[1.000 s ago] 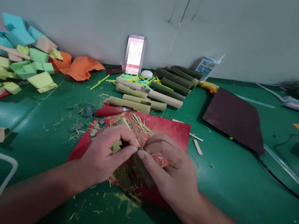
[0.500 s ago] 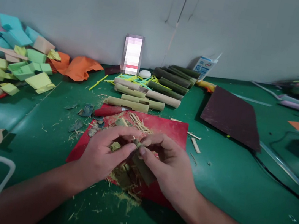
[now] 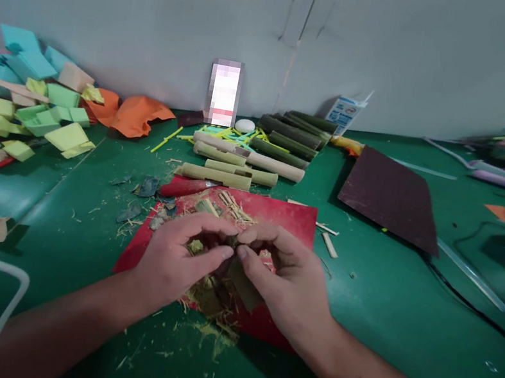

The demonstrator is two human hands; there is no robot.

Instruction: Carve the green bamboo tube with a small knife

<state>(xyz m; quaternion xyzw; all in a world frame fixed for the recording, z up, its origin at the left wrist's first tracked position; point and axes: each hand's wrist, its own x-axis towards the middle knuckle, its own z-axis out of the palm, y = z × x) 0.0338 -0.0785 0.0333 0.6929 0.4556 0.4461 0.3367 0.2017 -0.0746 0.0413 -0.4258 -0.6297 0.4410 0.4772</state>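
Note:
Over a red sheet (image 3: 298, 223), my left hand (image 3: 185, 255) and my right hand (image 3: 288, 280) meet fingertip to fingertip. Between both thumbs and forefingers is pinched a small dark greenish piece (image 3: 232, 242), mostly covered by the fingers; its kind is not clear. Under my right hand shows a dull green curved piece, apparently bamboo (image 3: 245, 287); whether it touches the hand is hidden. Pale shavings (image 3: 234, 208) and fibres litter the sheet. A red-handled tool (image 3: 187, 188) lies at the sheet's far edge, its working end hard to make out.
Behind the sheet lie cut bamboo tubes (image 3: 216, 175), some notched, and darker green tubes (image 3: 292, 154). A phone (image 3: 224, 93) leans on the wall beside a drink carton (image 3: 345, 115). Folded coloured papers (image 3: 55, 115) pile at left; a dark brown sheet (image 3: 392, 197) lies right.
The fingertips have shifted slightly on the small piece, and its pale tip no longer shows. Both hands otherwise stay in place.

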